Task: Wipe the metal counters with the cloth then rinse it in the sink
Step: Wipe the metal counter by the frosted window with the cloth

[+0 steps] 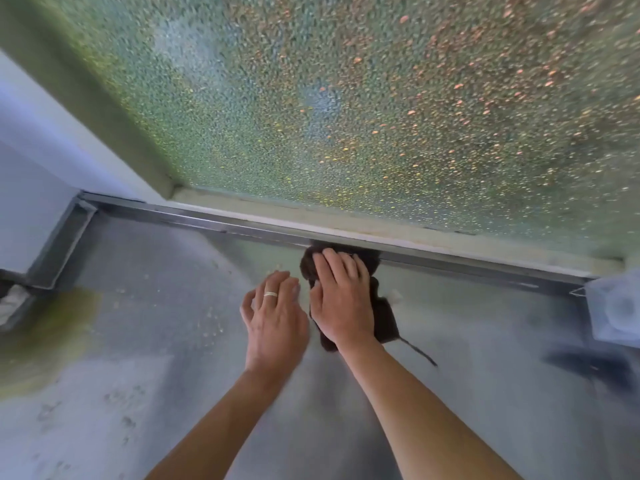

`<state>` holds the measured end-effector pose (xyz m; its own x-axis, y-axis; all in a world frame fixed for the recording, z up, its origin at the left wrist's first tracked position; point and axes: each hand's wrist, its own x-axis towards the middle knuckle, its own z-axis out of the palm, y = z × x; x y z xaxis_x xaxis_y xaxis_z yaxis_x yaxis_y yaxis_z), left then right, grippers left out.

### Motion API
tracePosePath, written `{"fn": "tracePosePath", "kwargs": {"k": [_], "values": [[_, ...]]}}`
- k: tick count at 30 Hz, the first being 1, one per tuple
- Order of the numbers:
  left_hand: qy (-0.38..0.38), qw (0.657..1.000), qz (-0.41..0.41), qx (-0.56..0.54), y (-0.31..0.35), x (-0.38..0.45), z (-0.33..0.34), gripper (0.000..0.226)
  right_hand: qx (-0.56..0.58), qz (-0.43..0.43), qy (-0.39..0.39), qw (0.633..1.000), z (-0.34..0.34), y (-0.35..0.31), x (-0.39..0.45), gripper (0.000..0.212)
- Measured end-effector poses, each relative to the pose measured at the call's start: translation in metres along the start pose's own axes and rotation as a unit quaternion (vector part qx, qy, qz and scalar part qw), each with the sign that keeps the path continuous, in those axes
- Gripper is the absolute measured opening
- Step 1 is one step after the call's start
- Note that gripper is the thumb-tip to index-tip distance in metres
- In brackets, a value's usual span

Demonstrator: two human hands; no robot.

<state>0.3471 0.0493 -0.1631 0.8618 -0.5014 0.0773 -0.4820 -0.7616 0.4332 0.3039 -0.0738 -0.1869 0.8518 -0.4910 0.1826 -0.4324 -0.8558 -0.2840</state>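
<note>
cloth: dark brown cloth, bunched on the metal counter, far end touching the counter's raised back lip; a thin strand trails off its near corner
right hand: right hand flat on top of the cloth, fingers straight, pressing it down, fingertips near the back lip
left hand: left hand just left of the cloth, fingers extended and relaxed, grasping nothing; ring on one finger; cannot tell whether it touches the counter
counter: dull steel, smeared; yellowish stain well left of the cloth, small crumbs left of the left hand
window: pebbled frosted glass right behind the back lip
right edge: pale blurred object, well right of the cloth, unclear what
</note>
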Motion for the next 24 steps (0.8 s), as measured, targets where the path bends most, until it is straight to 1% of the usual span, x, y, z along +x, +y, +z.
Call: {"fn": "tracePosePath", "kwargs": {"k": [2, 7, 10, 13, 17, 20, 22, 24], "values": [[0.001, 1.0, -0.006, -0.002, -0.015, 0.002, -0.008, 0.03, 0.007, -0.012, -0.02, 1.0, 0.009, -0.022, 0.011, 0.049], [0.031, 0.999, -0.025, 0.0, -0.056, 0.002, -0.03, 0.032, 0.002, -0.041, -0.049, 0.998, 0.024, -0.058, 0.026, 0.05], [0.033, 0.999, -0.039, 0.002, -0.079, -0.002, -0.041, 0.033, -0.009, -0.04, -0.048, 0.998, 0.03, -0.074, 0.027, 0.052], [0.032, 0.998, -0.056, 0.001, -0.096, -0.01, -0.053, 0.031, -0.01, -0.022, -0.052, 0.998, 0.037, -0.092, 0.021, 0.059], [0.025, 0.998, -0.061, 0.007, -0.112, -0.025, -0.069, 0.037, -0.004, -0.01, -0.079, 0.997, 0.042, -0.115, 0.005, 0.065], [0.015, 0.997, -0.074, 0.019, -0.123, -0.039, -0.079, 0.04, 0.003, -0.04, -0.088, 0.995, 0.04, -0.131, -0.018, 0.062], [0.002, 0.996, -0.085, 0.036, -0.129, -0.047, -0.082, 0.039, 0.02, -0.056, -0.077, 0.995, 0.039, -0.14, -0.039, 0.059], [-0.01, 0.995, -0.089, 0.054, -0.13, -0.054, -0.085, 0.037, 0.059, -0.055, -0.055, 0.995, 0.036, -0.146, -0.062, 0.054]]}}
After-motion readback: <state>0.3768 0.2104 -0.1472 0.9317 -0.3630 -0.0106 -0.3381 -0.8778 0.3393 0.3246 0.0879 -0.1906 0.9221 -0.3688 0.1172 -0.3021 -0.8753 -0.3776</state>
